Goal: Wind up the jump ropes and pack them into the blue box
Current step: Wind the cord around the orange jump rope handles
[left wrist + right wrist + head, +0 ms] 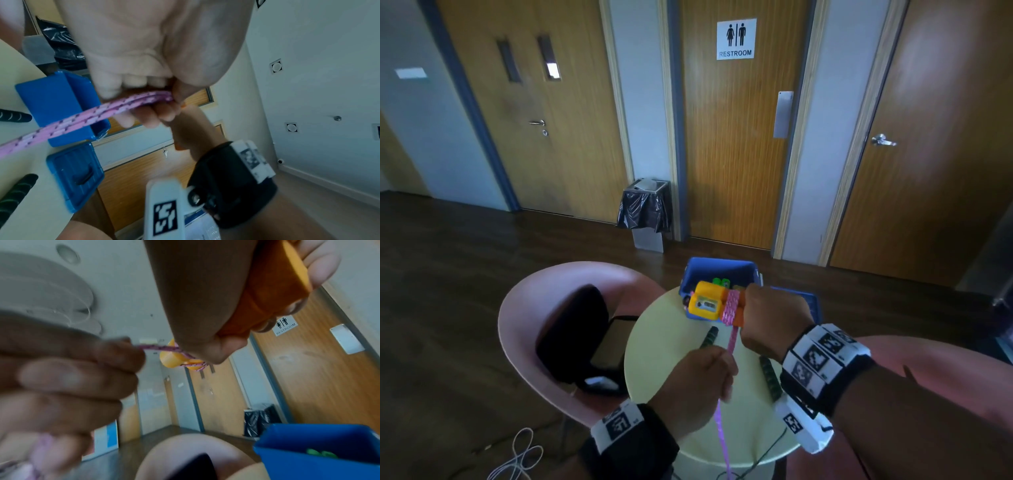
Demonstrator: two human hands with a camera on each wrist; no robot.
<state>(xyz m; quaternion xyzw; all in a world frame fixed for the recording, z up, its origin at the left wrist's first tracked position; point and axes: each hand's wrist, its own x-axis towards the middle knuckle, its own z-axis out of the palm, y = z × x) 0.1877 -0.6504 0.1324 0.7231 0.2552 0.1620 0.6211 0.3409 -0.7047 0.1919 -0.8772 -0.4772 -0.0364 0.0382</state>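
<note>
My right hand [763, 318] grips the orange and yellow handles [709, 301] of a jump rope above the blue box [698, 270]. Several turns of its pink rope [732, 306] are wound round them. Just below, my left hand [709, 370] pinches the rope's free run, which hangs down past the table edge. In the left wrist view the fingers [131, 91] curl over a doubled pink rope [88, 116]. In the right wrist view the orange handle [267, 296] sits in my right hand, with the pink rope [156, 348] stretched towards the blurred left hand [72, 378].
The blue box holds green handles [722, 282]; its blue lid [810, 303] lies to its right on the round pale table [664, 342]. Two black and green handles [709, 337] [770, 377] lie on the table. Pink chairs [534, 308] stand on both sides.
</note>
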